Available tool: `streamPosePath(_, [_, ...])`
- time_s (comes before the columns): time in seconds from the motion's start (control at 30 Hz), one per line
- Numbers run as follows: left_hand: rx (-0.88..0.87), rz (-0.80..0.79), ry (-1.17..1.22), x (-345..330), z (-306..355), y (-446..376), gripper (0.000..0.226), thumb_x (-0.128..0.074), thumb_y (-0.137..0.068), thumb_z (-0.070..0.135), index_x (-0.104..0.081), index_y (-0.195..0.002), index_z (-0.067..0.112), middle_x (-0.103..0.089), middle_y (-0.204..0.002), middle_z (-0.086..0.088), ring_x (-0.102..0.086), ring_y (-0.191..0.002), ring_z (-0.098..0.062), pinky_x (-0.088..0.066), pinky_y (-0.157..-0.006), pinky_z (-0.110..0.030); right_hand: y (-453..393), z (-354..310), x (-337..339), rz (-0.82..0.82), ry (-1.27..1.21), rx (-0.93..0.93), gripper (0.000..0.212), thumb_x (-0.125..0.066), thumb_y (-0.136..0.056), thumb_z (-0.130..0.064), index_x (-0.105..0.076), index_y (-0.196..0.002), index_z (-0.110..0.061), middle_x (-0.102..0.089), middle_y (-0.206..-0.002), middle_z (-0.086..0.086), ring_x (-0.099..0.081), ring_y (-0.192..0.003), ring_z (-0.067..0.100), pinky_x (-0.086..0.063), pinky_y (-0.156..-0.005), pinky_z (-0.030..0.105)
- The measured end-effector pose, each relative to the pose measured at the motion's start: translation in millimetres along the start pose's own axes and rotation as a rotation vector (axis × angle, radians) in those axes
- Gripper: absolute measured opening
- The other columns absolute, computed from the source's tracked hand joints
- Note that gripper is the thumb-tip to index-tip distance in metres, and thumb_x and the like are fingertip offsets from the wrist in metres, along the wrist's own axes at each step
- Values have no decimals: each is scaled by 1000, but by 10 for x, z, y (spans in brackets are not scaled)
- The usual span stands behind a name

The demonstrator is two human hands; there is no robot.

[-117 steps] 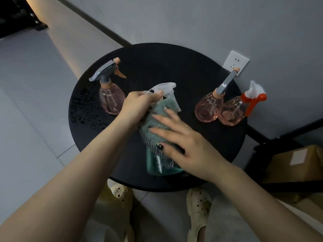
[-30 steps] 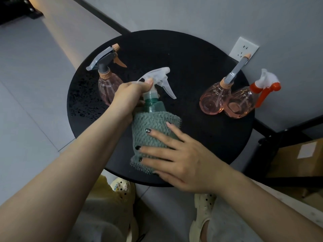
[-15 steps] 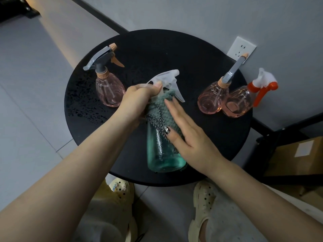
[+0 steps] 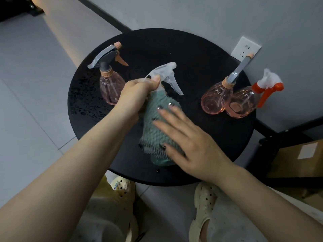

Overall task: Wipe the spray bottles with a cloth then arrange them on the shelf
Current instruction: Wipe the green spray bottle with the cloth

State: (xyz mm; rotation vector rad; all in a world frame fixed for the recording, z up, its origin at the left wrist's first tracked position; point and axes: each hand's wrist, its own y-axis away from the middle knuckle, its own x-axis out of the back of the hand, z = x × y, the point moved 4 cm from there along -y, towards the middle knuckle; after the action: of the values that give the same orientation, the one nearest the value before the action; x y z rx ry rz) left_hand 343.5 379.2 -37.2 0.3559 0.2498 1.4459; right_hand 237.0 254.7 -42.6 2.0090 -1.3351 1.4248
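Three pink bottles stand on the round desk; left hand grips the green bottle's neck; right hand lies flat on the cloth; the box label looks blank, maybe.

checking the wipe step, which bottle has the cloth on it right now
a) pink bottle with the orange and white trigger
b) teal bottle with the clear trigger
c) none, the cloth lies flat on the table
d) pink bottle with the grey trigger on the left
b: the green cloth is wrapped over the teal bottle, whose clear trigger the left hand grips while the right hand presses the cloth against it.
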Motion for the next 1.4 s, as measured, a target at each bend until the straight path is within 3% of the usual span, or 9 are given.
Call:
streamPosePath(0.13, [-11,-49,39,-85,-5,46,35,-56,-92,28,-52,-59,19,-45,-44,8,-36,-32,-4,-24,-35,-10,-40,127,18,13,-387,-286,55,-36,-99,-32,-12,-148,-34,-3,-155,-21,1,-141,-7,-7,-106,2])
streamPosePath(0.27, [-19,-50,43,-100,-10,26,30,-59,-90,30,-54,-62,20,-51,-54,2,-40,-42,-11,-30,-46,-19,-29,214,14,37,-557,-439,55,-36,-101,-32,-9,-148,-38,-14,-152,-22,-9,-137,-14,-9,-104,-1])
streamPosePath(0.43, [-5,-26,92,-60,12,19,31,-59,-91,28,-51,-62,19,-50,-44,7,-42,-33,-6,-32,-39,-10,-7,43,27,29,-294,-194,59,-39,-95,-39,-15,-148,-34,-6,-157,-14,-6,-144,1,-21,-111,17])
streamPosePath(0.53, [-16,10,138,1,52,-5,22,-60,-90,29,-62,-74,13,-68,-76,-9,-61,-64,-20,-51,-66,-28,9,-101,14,45,18,49,48,-46,-95,-31,-44,-139,-15,-31,-152,2,-15,-145,29,-27,-113,41])
streamPosePath(0.67, [-6,49,15,53,39,-28,26,-59,-89,36,-67,-96,12,-74,-94,-8,-61,-70,-19,-44,-57,-24,49,-202,-77,-74,218,318,38,-46,-96,-29,-55,-131,-15,-47,-143,-1,-26,-141,28,-17,-116,50])
streamPosePath(0.87, [10,-9,46,-45,-10,-20,25,-59,-89,29,-66,-77,9,-70,-75,-8,-62,-68,-22,-49,-67,-29,-5,-7,2,-11,33,97,44,-44,-96,-34,-48,-137,-18,-31,-151,-1,-15,-144,20,-14,-118,31])
streamPosePath(1.17, [9,-56,108,-134,30,70,32,-57,-93,21,-56,-62,14,-57,-44,6,-53,-37,-5,-38,-40,-11,-53,102,23,55,-454,-263,54,-41,-98,-30,-14,-145,-37,-1,-157,-18,-2,-141,-7,-12,-104,0])
streamPosePath(1.3, [21,16,92,-30,34,-3,24,-63,-87,28,-64,-67,14,-68,-74,-9,-63,-69,-23,-54,-71,-35,-9,-21,12,37,-125,-61,51,-42,-96,-30,-33,-145,-19,-17,-157,-2,-5,-147,20,-13,-116,21])
streamPosePath(1.4, [19,42,53,16,56,-12,21,-59,-90,30,-67,-80,12,-72,-82,-7,-55,-57,-16,-43,-47,-19,37,-155,-57,-45,129,215,41,-45,-95,-25,-52,-133,-13,-42,-146,4,-21,-143,29,-16,-118,43])
